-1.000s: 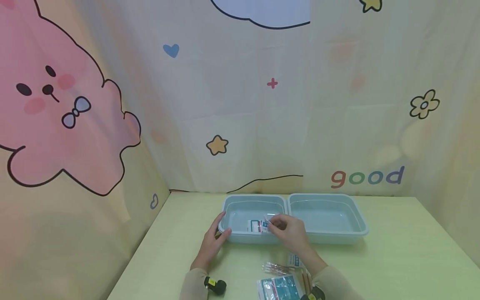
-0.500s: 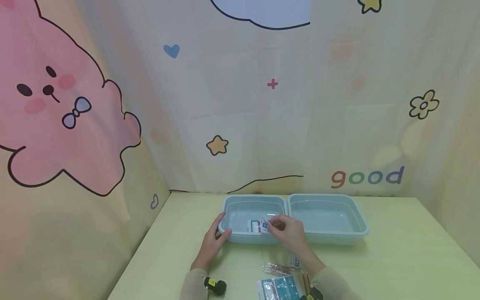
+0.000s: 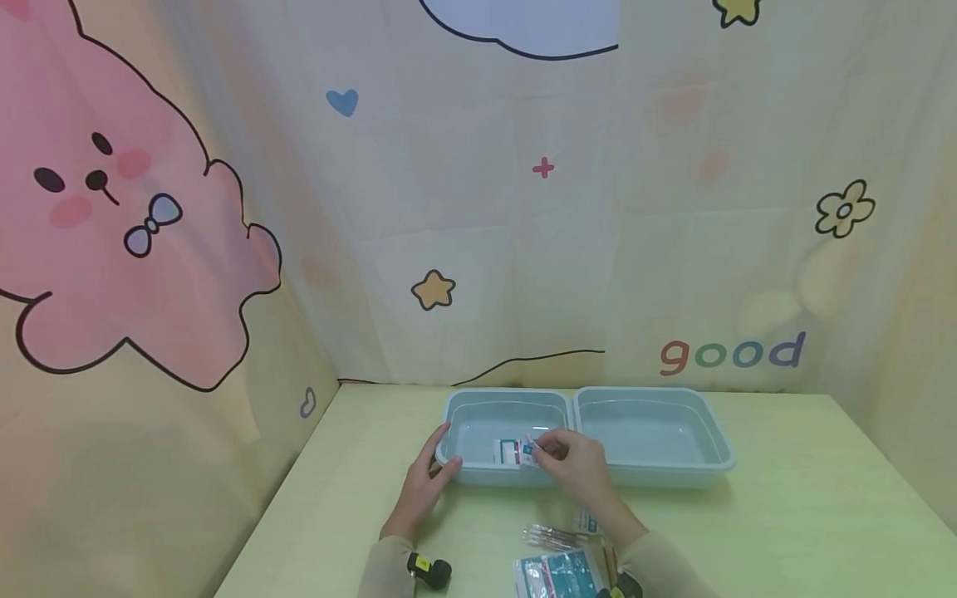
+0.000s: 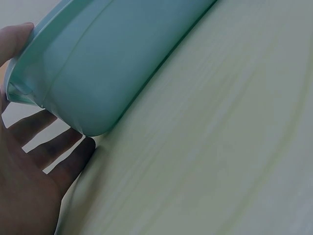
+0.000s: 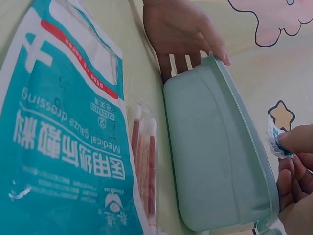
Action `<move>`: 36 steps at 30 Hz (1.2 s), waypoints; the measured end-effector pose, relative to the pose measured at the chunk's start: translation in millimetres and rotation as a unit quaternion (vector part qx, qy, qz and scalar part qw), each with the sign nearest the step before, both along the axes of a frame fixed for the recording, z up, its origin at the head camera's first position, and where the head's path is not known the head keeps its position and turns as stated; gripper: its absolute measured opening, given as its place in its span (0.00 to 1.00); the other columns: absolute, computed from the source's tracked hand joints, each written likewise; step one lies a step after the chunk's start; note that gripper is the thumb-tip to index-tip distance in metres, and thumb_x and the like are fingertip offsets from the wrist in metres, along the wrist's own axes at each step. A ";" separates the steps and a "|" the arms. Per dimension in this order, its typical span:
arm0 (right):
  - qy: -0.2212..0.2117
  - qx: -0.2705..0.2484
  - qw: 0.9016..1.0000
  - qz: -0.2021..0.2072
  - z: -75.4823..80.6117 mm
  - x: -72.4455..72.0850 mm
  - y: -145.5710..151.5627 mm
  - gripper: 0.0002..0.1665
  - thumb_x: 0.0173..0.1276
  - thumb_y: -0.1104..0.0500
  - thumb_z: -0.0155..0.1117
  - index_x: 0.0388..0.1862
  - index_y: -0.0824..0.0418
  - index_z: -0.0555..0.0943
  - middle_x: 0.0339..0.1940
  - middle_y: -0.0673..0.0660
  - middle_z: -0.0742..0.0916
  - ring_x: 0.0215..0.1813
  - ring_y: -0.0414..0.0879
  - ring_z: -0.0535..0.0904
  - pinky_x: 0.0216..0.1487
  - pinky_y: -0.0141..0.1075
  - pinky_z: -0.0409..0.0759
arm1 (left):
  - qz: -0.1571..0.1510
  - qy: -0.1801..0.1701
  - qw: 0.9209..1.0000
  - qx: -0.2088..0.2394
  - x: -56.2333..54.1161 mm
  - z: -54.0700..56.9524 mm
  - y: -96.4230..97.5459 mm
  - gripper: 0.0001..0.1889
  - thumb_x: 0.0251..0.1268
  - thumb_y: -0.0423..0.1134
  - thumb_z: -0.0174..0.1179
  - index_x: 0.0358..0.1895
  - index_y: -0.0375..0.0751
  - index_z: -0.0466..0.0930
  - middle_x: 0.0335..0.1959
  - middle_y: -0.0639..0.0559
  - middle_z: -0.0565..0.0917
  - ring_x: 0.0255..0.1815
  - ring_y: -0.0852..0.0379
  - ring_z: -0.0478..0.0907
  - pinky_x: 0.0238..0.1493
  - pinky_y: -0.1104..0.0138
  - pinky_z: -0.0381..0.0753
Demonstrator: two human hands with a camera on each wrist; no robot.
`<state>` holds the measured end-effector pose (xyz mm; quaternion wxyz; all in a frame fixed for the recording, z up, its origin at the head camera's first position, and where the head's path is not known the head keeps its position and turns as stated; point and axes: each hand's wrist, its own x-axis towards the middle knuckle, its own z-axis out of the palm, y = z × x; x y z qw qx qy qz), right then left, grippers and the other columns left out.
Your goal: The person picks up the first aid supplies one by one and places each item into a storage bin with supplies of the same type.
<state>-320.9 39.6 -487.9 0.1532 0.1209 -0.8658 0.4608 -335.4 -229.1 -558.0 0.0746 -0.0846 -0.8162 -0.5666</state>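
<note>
The left hand [image 3: 420,488] has its thumb on the rim of the left tub [image 3: 486,476] and its spread fingers against the outer wall, a loose grip round that corner, while the right hand [image 3: 579,467] holds a small packet [image 5: 274,138] in a closed grip between thumb and fingertips at the tub's near side. A labelled packet [image 3: 509,451] lies inside that tub, beside the right tub [image 3: 658,476]; nearer the person, a gauze dressing pouch [image 3: 559,573] and a clear pack of brown sticks [image 3: 552,536] rest on the table [image 3: 807,507].
</note>
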 end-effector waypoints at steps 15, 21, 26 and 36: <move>-0.008 0.010 1.000 0.001 1.1 -0.5 -0.4 0.06 0.56 0.61 0.74 0.31 0.53 0.85 0.26 0.46 0.85 0.29 0.38 0.76 0.29 0.27 0.77 | 0.003 -0.006 1.000 0.013 0.1 -0.8 0.3 0.32 0.70 0.47 0.57 0.75 0.61 0.57 0.77 0.44 0.58 0.74 0.35 0.60 0.68 0.41 0.66; -0.023 0.015 1.000 0.004 0.8 -1.7 0.2 0.07 0.56 0.60 0.75 0.32 0.53 0.84 0.26 0.46 0.85 0.29 0.39 0.76 0.28 0.27 0.76 | -0.002 -0.020 1.000 0.004 15.9 24.5 5.6 0.33 0.69 0.51 0.58 0.75 0.59 0.58 0.77 0.41 0.58 0.74 0.35 0.60 0.69 0.42 0.65; -0.018 0.017 1.000 0.007 1.4 -2.3 0.7 0.07 0.55 0.59 0.75 0.32 0.54 0.84 0.26 0.46 0.85 0.29 0.38 0.75 0.28 0.27 0.76 | -0.004 -0.017 1.000 0.002 20.8 33.5 8.5 0.34 0.69 0.52 0.58 0.76 0.53 0.57 0.77 0.40 0.58 0.73 0.35 0.60 0.69 0.42 0.66; -0.015 0.021 1.000 0.012 1.0 -2.2 1.9 0.07 0.55 0.59 0.76 0.32 0.54 0.84 0.25 0.45 0.85 0.29 0.38 0.75 0.29 0.27 0.76 | -0.015 -0.020 1.000 -0.008 20.4 33.5 6.7 0.33 0.70 0.53 0.57 0.75 0.61 0.55 0.77 0.40 0.57 0.73 0.35 0.62 0.68 0.45 0.68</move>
